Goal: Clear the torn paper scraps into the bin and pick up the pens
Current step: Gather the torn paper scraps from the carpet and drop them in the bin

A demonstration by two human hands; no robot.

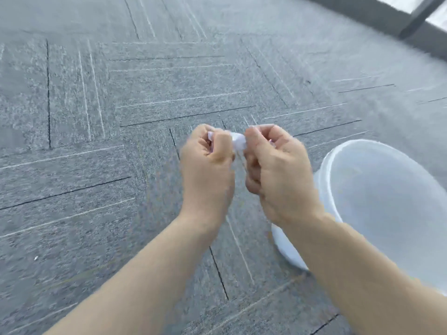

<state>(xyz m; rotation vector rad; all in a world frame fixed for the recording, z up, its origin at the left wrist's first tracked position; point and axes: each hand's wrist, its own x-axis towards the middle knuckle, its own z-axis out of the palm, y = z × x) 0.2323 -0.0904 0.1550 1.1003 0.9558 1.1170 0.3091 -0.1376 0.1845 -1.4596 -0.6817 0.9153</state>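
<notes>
Both hands are raised close together over the grey carpet, left of the bin. My left hand (209,163) and my right hand (273,170) both have curled fingers and pinch a small white paper scrap (238,141) between them. The white translucent bin (329,170) stands on the floor at the right, partly behind my right forearm; its inside looks pale and I cannot tell what it holds. A tiny white scrap (36,257) lies on the carpet at the lower left. No pens show in this view.
Grey carpet tiles (121,117) with dark and light lines cover the floor. A dark frame or furniture leg (418,15) and a bright surface stand at the top right corner.
</notes>
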